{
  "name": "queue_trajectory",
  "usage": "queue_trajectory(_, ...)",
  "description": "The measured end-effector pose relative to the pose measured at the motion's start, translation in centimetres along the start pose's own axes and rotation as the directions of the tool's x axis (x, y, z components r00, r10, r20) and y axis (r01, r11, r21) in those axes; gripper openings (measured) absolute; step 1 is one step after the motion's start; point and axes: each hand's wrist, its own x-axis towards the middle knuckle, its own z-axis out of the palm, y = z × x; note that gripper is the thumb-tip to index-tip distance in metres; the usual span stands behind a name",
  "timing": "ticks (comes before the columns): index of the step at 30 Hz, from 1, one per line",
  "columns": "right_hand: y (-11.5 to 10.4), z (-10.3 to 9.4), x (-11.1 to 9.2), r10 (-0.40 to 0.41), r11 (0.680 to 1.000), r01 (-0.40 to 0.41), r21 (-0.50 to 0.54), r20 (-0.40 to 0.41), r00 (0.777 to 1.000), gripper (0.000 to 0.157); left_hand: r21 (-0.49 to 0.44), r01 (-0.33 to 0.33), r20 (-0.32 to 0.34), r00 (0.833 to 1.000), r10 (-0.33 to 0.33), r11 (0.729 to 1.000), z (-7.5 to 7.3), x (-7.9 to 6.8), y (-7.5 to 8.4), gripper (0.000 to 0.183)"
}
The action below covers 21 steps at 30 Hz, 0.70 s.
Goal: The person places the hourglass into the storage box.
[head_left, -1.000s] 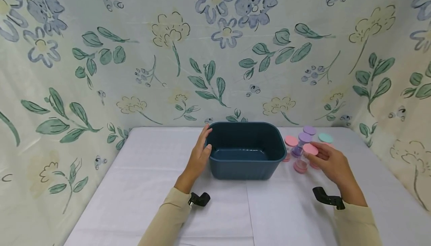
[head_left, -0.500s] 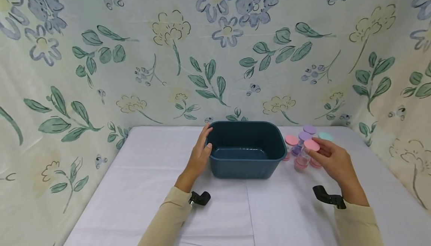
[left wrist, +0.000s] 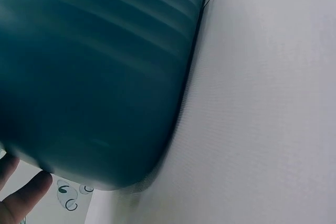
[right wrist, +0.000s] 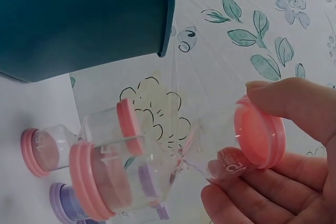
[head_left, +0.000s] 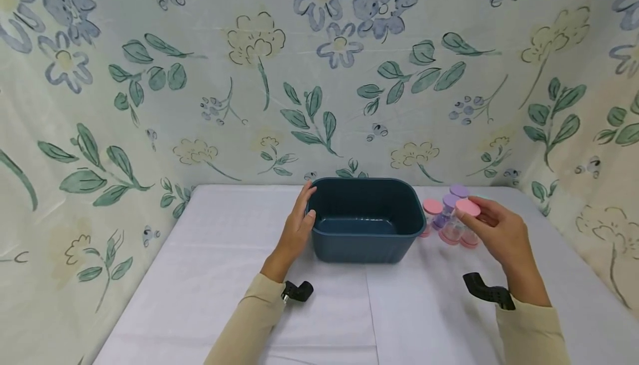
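My right hand (head_left: 506, 237) pinches a pink-capped hourglass (head_left: 467, 208) by its upper cap, thumb on one side and fingers on the other. In the right wrist view this hourglass (right wrist: 107, 182) has a clear waist, pink sand and a printed 15. My left hand (head_left: 292, 234) rests with extended fingers against the left end of a dark teal bin (head_left: 364, 249). Fingertips (left wrist: 34, 192) touch the bin wall in the left wrist view. Close around the held hourglass stand another pink hourglass (head_left: 432, 207), a purple hourglass (head_left: 448, 203) and a further pink one (head_left: 469, 238), partly hidden.
A second purple hourglass (head_left: 459, 190) stands at the back. Only a sliver of a mint cap (head_left: 480, 198) shows behind the right hand. White cloth (head_left: 239, 232) covers the table, and a floral curtain (head_left: 239, 99) rises along its back and sides.
My right hand has moved up and slightly right with the pink hourglass, now covering most of the mint cap. The left hand and the bin have stayed in place.
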Motion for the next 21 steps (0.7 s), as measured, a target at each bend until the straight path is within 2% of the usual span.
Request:
queue_trajectory(5,-0.7,-0.1,0.2,-0.002,1.0,0.002,0.014,-0.01,1.0,0.071,0.013,0.001,-0.008,1.0,-0.001,1.0,0.1,0.1,0.0,0.054)
queue_trajectory(9,-1.5,-0.3,0.6,-0.062,0.998,0.062,0.0,-0.011,0.998,0.067,0.031,-0.002,-0.021,1.0,0.003,1.0,0.1,0.1,0.5,0.055)
queue_trajectory(14,-2.7,-0.9,1.3,-0.146,0.989,0.146,-0.034,-0.002,0.989,0.064,0.0,-0.006,-0.023,1.0,0.006,1.0,-0.3,0.1,2.9,0.053)
queue_trajectory(17,-3.4,-1.4,1.6,-0.16,0.986,0.16,-0.047,0.009,0.987,0.064,-0.01,0.003,-0.024,1.0,-0.003,1.0,-0.7,0.1,4.3,0.053)
queue_trajectory(21,-4.2,-1.9,1.8,-0.176,0.984,0.176,-0.034,0.014,0.984,0.062,-0.016,0.012,-0.021,1.0,-0.013,1.0,-0.6,0.1,4.7,0.053)
